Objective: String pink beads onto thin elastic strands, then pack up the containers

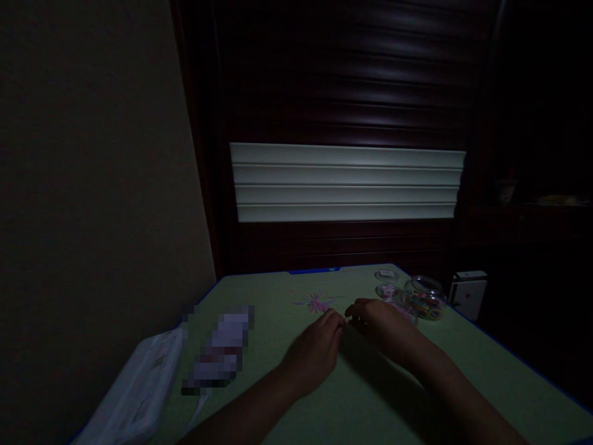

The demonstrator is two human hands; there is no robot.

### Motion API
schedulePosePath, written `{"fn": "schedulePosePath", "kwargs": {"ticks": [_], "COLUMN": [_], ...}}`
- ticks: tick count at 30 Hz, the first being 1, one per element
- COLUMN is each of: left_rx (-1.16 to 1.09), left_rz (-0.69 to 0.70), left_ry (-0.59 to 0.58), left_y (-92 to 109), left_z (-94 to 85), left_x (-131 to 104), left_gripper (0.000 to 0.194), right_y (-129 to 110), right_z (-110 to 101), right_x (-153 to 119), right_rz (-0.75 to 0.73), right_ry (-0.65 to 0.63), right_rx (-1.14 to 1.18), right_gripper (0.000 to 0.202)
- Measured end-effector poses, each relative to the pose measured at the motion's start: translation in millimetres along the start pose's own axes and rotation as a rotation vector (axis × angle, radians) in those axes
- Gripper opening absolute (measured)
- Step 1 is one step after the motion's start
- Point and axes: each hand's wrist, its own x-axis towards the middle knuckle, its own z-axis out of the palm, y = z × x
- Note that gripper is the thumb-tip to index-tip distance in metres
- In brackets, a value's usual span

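Dim room, dark shutter behind with a pale slatted panel (345,182); green desk (370,395) with a blue edge fills the lower frame. Both hands meet near the middle of the desk, toward the far edge. Left hand (315,349) and right hand (377,321) are fingertip to fingertip, fingers drawn together as if pinching something small between them; too dark to tell what, or whether anything is held. Pink scatter of small bits (317,303) lies just beyond the fingertips, toward the far edge, about equally near both hands, long axis roughly along that edge. Clear jar (426,296) with coloured pieces stands near the far right corner, just beyond the right hand. Small round lids (386,283) lie beside it. White bag (139,389) lies at the left edge
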Motion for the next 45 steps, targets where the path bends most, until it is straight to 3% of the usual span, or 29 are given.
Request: {"fn": "schedulePosePath", "kwargs": {"ticks": [11,21,26,35,45], "left_rx": [0.001,-0.001,0.000,0.003,-0.003], "left_rz": [-0.053,-0.060,-0.067,-0.072,-0.075], "left_ry": [0.111,0.098,0.096,0.079,0.073], "left_y": [-4.4,-3.2,-3.3,-4.5,-5.4], "left_z": [1.9,2.2,2.0,2.6,2.4], "left_x": [2.7,2.7,2.3,0.9,0.9], "left_gripper": [0.015,0.015,0.015,0.015,0.015], "right_y": [2.6,6.8,16.4,39.0,44.9], "right_z": [-3.1,-5.4,-11.0,-26.8,-29.7], "right_x": [1.7,-0.5,-0.3,-9.6,-14.9], "right_rz": [-0.003,0.021,0.073,0.296,0.361], "right_ry": [0.032,0.051,0.076,0.072,0.015], "right_rx": [-0.061,-0.146,-0.226,-0.399,-0.450], "right_gripper": [0.025,0.025,0.024,0.024,0.018]}}
